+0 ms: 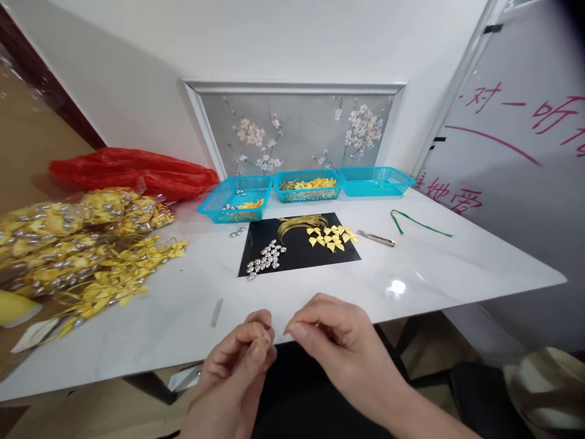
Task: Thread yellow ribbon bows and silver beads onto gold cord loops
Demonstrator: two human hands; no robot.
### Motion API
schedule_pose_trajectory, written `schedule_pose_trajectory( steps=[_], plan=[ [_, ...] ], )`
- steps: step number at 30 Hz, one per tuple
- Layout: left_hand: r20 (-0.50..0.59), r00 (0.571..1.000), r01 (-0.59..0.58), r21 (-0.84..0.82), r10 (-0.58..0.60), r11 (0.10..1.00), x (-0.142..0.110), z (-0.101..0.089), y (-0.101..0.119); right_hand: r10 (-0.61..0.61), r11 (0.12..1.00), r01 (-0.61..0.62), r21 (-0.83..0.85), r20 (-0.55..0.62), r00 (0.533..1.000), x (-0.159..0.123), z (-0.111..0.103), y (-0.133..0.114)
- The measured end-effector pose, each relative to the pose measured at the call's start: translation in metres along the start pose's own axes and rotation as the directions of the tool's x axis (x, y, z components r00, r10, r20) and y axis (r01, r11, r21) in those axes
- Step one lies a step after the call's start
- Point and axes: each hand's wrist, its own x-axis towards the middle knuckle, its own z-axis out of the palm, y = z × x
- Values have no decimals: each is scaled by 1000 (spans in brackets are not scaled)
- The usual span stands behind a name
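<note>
My left hand and my right hand are close together at the near edge of the white table, fingers curled and pinched toward each other. What they pinch is too small to make out. Farther up the table lies a black mat. On it are silver heart-shaped beads, yellow ribbon pieces and a bundle of gold wires.
Three turquoise baskets line the back, before a framed flower picture. A big heap of finished yellow bows and a red mesh bag fill the left. Small scissors and a green wire lie right. A whiteboard stands at the right.
</note>
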Motion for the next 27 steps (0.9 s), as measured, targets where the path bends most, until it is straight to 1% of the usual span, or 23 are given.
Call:
schedule_pose_trajectory(
  steps=[3,6,12,17,21,24,27],
  plan=[
    [-16,999,34,-24,-35,999,0,4,0,-15,1000,15,13,-7,1000,0,13,0],
    [-49,997,51,-37,-53,998,0,6,0,-36,999,36,-14,-10,999,-1,19,4],
    [-115,993,28,-43,-33,999,-1,9,-3,-2,1000,2,-3,12,1000,-4,21,7],
    [-122,992,-11,-29,7,1000,-3,7,-4,-8,999,10,-46,37,999,-6,21,5],
    [-85,995,-55,-7,54,998,-2,2,-7,12,999,-10,-34,43,999,-7,21,3],
    [-12,995,-101,23,101,995,0,0,-9,30,999,-27,-46,48,998,-6,20,2],
    [62,986,-161,58,157,985,1,-2,-10,59,997,-56,-53,62,996,-5,18,1]
  ],
)
